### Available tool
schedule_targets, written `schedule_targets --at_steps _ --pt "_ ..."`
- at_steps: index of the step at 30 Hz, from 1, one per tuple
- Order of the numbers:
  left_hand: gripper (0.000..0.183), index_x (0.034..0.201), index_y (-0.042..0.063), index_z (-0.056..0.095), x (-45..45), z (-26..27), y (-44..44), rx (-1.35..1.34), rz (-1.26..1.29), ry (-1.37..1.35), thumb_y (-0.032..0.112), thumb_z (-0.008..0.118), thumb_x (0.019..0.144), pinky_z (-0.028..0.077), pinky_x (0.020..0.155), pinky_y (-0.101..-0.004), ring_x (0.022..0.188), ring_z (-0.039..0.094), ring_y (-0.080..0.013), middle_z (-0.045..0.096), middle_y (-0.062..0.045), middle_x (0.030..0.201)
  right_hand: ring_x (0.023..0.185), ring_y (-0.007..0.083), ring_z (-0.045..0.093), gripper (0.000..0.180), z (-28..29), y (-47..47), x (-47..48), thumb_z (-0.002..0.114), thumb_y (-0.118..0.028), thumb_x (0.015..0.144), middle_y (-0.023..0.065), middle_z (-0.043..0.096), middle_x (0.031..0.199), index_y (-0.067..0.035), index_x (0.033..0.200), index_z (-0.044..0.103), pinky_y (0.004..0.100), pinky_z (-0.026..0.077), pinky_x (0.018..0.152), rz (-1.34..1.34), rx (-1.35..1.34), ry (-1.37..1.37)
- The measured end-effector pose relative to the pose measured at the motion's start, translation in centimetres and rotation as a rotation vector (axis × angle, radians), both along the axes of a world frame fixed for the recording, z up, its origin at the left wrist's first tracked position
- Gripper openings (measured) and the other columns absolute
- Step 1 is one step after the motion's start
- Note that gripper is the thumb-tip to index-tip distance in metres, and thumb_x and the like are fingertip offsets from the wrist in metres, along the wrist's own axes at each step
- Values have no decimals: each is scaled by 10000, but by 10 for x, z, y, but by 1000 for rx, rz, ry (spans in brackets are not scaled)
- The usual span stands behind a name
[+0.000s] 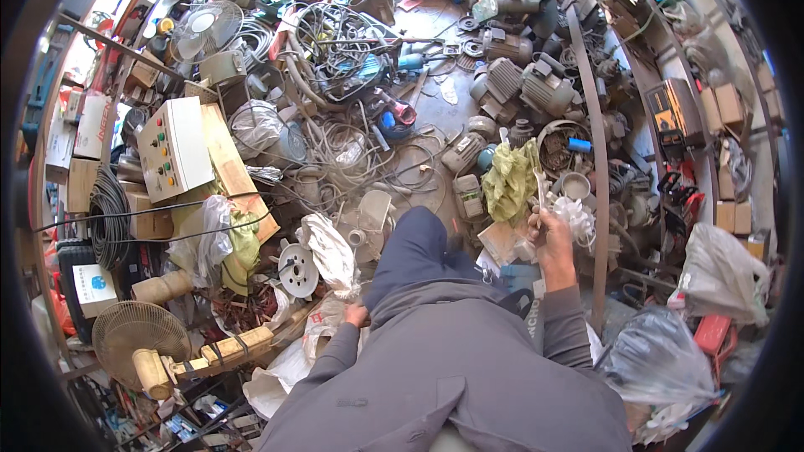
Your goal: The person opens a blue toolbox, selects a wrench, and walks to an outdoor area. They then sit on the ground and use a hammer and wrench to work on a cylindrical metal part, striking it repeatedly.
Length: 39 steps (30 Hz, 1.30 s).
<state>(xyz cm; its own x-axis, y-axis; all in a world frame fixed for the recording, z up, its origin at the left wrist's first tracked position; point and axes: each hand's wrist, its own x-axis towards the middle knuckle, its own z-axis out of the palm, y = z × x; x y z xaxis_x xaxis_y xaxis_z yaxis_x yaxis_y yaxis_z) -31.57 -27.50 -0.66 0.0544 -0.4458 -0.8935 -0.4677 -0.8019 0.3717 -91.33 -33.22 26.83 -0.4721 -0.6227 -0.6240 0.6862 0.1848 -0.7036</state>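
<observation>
At the right of the body, my right hand [551, 232] is raised with its fingers curled around a thin pale strip [540, 187]; what the strip is cannot be told. Just beside it are a green woven sack [510, 182] and a bundle of white plastic pieces [573, 218]. My left hand [357, 315] hangs low by my left hip, partly hidden by the sleeve, next to a white plastic bag [323, 326]. Whether it holds anything cannot be seen. Above it lie a white crumpled sack [330, 251] and a round metal disc with holes [298, 270].
Electric motors [545, 89] crowd the floor ahead, beside tangled cables [339, 44]. A control box [176, 149] with coloured buttons and a fan [141, 342] stand left. An upright metal post [593, 157] rises close to my right arm. Bare floor [440, 100] shows ahead.
</observation>
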Motion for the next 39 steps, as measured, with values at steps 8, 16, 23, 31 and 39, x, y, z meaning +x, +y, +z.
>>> schedule_targets --at_steps 8,16,23,31,39 --pt "484 1140 -16 778 -34 -32 -57 -268 -529 -129 406 682 924 551 954 -511 1146 705 -470 741 -311 1176 708 137 625 116 39 -103 0 671 -184 1074 31 660 798 -76 1052 635 270 508 688 -11 -160 288" --pt "442 1212 32 762 -57 -35 -237 -233 -594 -66 351 754 906 572 969 -450 1151 722 -417 772 -234 1163 526 143 439 375 -9 -262 -77 655 -380 1084 -24 453 610 -165 797 548 322 387 540 -311 78 77" --pt "244 1063 -37 715 -31 -37 -390 168 -117 -93 173 683 941 524 474 -364 609 696 -223 747 -161 874 644 177 609 370 -57 -317 -149 606 -400 1095 34 627 746 -73 926 643 338 491 615 -157 376 576" --pt "92 928 30 592 -78 -3 -536 139 225 26 109 602 974 402 443 -326 540 565 -175 621 -71 756 730 212 668 342 -202 -230 -176 602 -282 1018 86 734 815 -9 870 747 380 507 690 201 944 840" --pt "116 972 17 612 -186 26 -654 273 368 -24 134 609 979 437 461 -344 558 595 -197 656 -90 789 1180 502 681 580 -281 -334 -237 728 -436 927 376 718 1187 110 1120 750 543 515 1010 339 1241 587"
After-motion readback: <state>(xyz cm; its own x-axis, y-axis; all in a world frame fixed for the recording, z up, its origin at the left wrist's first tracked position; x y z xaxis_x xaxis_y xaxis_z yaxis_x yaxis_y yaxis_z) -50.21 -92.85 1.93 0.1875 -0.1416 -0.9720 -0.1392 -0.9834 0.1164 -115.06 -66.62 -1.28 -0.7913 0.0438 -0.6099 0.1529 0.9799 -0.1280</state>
